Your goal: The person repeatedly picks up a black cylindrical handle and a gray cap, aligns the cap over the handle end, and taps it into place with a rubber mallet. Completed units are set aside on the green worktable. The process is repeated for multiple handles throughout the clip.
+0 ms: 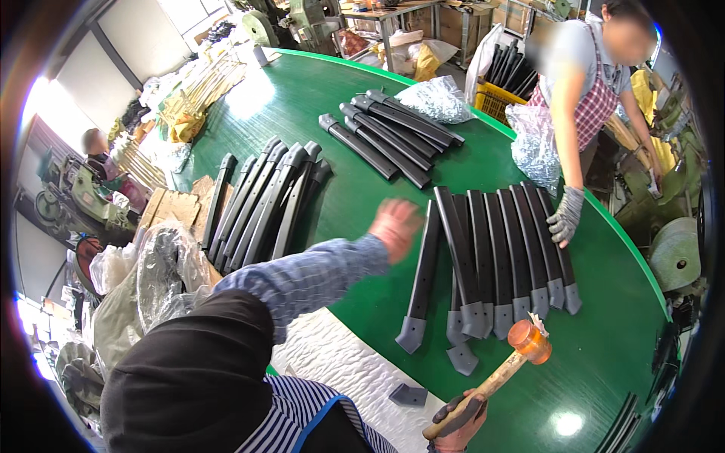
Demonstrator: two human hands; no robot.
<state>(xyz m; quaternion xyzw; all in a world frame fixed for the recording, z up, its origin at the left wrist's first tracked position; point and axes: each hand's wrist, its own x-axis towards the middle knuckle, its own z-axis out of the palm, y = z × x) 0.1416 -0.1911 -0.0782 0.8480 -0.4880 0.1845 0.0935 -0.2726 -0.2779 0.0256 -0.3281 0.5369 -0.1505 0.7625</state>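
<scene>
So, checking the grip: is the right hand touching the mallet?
Touching: the head view shows the right hand wrapped around the mallet handle's lower end.

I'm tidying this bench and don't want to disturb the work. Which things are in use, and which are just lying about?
In use:
mallet in the right hand
row of black bars with grey end caps, which the left hand reaches toward
loose grey cap

Lying about:
far bundle of bars
bags of small metal parts
yellow crate

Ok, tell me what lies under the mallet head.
Under the orange mallet head lie the grey end caps of black bars on the green table; its underside is hidden.
</scene>
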